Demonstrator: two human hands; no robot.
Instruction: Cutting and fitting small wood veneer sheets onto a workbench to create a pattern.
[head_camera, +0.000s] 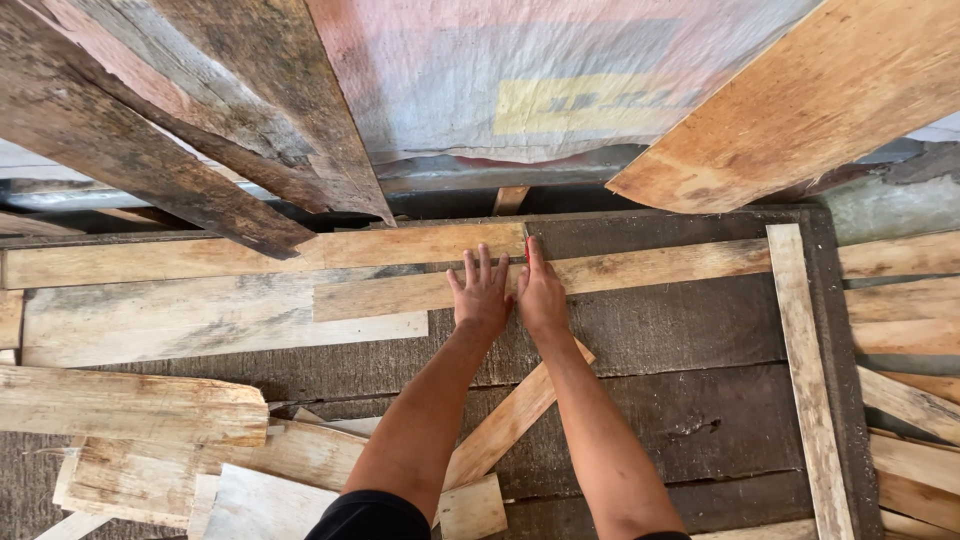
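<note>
- The left hand (481, 295) is lying flat and open, palm down, with its fingers spread, pressing on a long pale wooden strip (640, 272) and gripping nothing.
- The right hand (541, 292) is resting just beside the left one on the same strip, its fingers stretched forward; a small red object (527, 249), perhaps a pencil, is showing at its fingertips, but whether the hand is pinching it or only touching it is too small to tell.
- The strip is running left to right across a dark, weathered wooden surface (680, 400), passing under both hands and reaching a narrow upright slat (805, 380) on the right.
- Another pale board (200, 257) is lying just behind the strip on the left, its right end stopping close to the fingertips of the right hand.
- A wider, grey-streaked board (200, 320) is sitting below that one, touching the left end of the strip.
- A slanted slat (510, 415) is lying between the two forearms, running from near the right wrist down toward the lower left.
- A heap of offcuts (180, 450) is lying at the lower left, well apart from the hands.
- Two dark, rough planks (170, 130) are leaning in from the upper left, and a broad orange-brown plank (810, 100) is leaning in from the upper right.
- A pale woven sheet (530, 80) with a yellow patch is hanging behind them.
- More pale boards (905, 330) are lying stacked along the right edge.
</note>
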